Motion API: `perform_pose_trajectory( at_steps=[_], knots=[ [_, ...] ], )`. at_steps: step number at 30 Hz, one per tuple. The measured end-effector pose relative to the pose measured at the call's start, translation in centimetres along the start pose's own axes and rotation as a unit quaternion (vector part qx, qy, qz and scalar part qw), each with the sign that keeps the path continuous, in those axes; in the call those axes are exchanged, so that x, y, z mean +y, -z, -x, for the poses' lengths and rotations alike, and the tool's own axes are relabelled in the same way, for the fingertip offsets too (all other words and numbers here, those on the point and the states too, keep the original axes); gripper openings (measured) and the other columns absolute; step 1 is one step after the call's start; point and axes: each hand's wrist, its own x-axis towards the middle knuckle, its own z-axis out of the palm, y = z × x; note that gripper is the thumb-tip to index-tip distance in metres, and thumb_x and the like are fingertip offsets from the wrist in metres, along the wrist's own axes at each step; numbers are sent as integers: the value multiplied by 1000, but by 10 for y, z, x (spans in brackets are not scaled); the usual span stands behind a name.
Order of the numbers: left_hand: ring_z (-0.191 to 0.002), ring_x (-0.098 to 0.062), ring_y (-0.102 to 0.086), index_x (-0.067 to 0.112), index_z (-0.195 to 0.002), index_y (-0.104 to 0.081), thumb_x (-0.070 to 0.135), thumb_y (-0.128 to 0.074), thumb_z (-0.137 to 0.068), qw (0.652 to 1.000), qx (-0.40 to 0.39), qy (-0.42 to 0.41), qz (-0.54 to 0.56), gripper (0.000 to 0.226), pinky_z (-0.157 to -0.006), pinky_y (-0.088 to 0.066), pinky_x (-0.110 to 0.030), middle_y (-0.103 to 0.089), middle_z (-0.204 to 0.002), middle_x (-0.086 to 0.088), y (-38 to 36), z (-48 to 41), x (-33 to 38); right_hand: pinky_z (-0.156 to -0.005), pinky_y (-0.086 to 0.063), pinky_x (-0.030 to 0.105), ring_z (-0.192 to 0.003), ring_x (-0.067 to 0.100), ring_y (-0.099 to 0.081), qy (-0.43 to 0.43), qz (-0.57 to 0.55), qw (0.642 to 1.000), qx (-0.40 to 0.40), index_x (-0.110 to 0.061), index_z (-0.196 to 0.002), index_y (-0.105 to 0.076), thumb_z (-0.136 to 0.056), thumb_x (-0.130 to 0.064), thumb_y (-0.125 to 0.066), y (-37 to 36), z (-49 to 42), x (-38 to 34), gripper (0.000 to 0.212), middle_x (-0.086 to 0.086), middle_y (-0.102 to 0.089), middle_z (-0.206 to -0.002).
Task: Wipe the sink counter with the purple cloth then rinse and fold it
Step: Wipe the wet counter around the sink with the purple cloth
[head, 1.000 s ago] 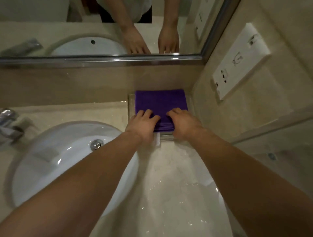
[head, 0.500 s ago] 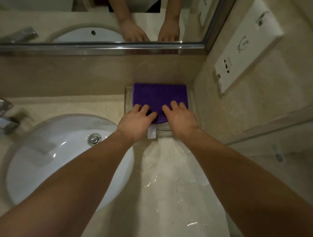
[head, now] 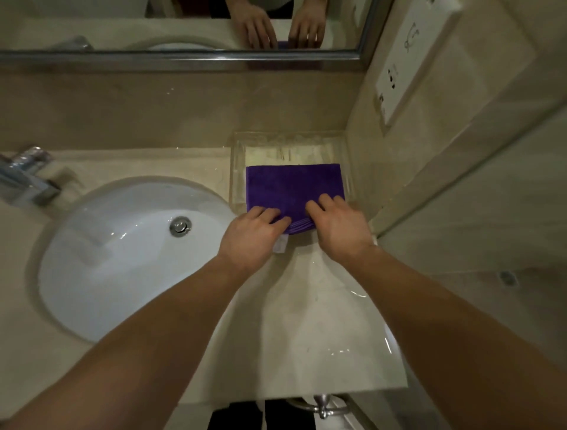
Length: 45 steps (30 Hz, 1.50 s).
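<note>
Purple cloth (head: 291, 187), folded, has slid from the back of the clear tray (head: 237, 172) to its near half, its white label (head: 280, 244) overhanging the wet counter (head: 322, 322). Left hand (head: 250, 238) and right hand (head: 340, 225) grip its near edge, fingers curled on top.

We see two bare arms. The left forearm (head: 147, 343) and right forearm (head: 445, 307) are uncovered from the wrists to the picture's edges, looking broad near the camera and narrowing toward the wrists. The left hand (head: 251, 239) and right hand (head: 340, 228) are bare too, with knuckles and the backs of the fingers showing. In the mirror (head: 184, 56) we see both hands again, with a sliver of pale clothing (head: 283, 3) between the wrists, too small to identify.
</note>
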Motion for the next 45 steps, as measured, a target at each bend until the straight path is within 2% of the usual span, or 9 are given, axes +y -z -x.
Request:
perform_pose_trajectory(
  at_steps=[5, 10, 13, 16, 20, 24, 28, 37, 45],
  knots=[
    [-98, -34, -65, 15, -120, -69, 4, -79, -63, 999, 4, -24, 26, 59, -74, -58, -42, -69, -115, -12, -26, 39, 12, -53, -28, 30, -69, 30, -56, -11, -12, 999, 36, -15, -96, -63, -58, -3, -79, -21, 51, -19, 43, 8, -58, -85],
    [-117, -28, -56, 24, -135, -60, 11, -62, -87, 994, -55, 1, 94, 49, -93, -50, -39, -60, -134, -3, -47, 79, 28, -62, -33, 31, -86, 28, -57, -29, -55, 998, -31, -19, -114, -62, -77, -6, -70, -45, 101, -38, 41, 6, -59, -100],
    [-111, -26, -56, 28, -135, -60, 19, -51, -91, 987, -80, 2, 136, 46, -91, -46, -36, -62, -132, 2, -42, 91, 32, -64, -35, 31, -90, 28, -57, -20, -90, 993, -70, -19, -116, -63, -81, -7, -64, -42, 119, -38, 37, 4, -59, -101],
    [-119, -19, -52, 35, -130, -63, 47, -33, -82, 987, -100, 1, 122, 57, -99, -38, -35, -58, -136, 9, -35, 95, 34, -85, -43, 33, -103, 23, -56, 5, -111, 986, -127, -25, -126, -60, -86, -28, -56, -36, 123, -29, 40, -1, -60, -115],
    [-135, -21, -44, 26, -131, -62, 50, -30, -90, 991, 11, 60, 117, 58, -111, -32, -38, -54, -143, 1, -43, 77, 37, -101, -43, 38, -118, 25, -56, -51, -159, 986, 25, -15, -127, -63, -90, -31, -53, -36, 100, -31, 41, 5, -61, -128],
    [-153, -26, -8, 24, -157, -22, 47, -14, -96, 988, -45, 114, 92, 65, -124, -11, -45, -14, -165, -6, -73, 50, 50, -123, -14, 40, -152, 25, -16, -84, -165, 982, -29, -15, -154, -31, -104, -34, -34, -61, 69, -47, 54, 8, -24, -163],
    [-153, -25, -5, 24, -157, -17, 45, -16, -98, 986, -42, 146, 66, 63, -123, -12, -49, -11, -165, -6, -94, 45, 53, -124, -5, 38, -153, 18, -5, -109, -141, 983, -35, -19, -158, -21, -102, -39, -16, -88, 67, -49, 59, 2, -15, -166],
    [-152, -27, -15, 24, -156, -25, 44, -23, -100, 986, 0, 156, 66, 59, -123, -12, -48, -23, -163, -7, -101, -8, 27, -123, -15, 40, -149, 22, -27, -111, -131, 985, 8, -15, -152, -38, -100, -35, -27, -97, 7, -29, 57, 6, -35, -159],
    [-153, -27, 0, 27, -158, -8, 48, -5, -97, 987, -22, 149, 51, 65, -123, 3, -45, -5, -167, -6, -94, -11, 25, -124, -6, 39, -152, 21, -15, -102, -117, 988, 12, -16, -156, -28, -101, -35, -22, -99, 7, -31, 58, 4, -21, -164]
  ],
)
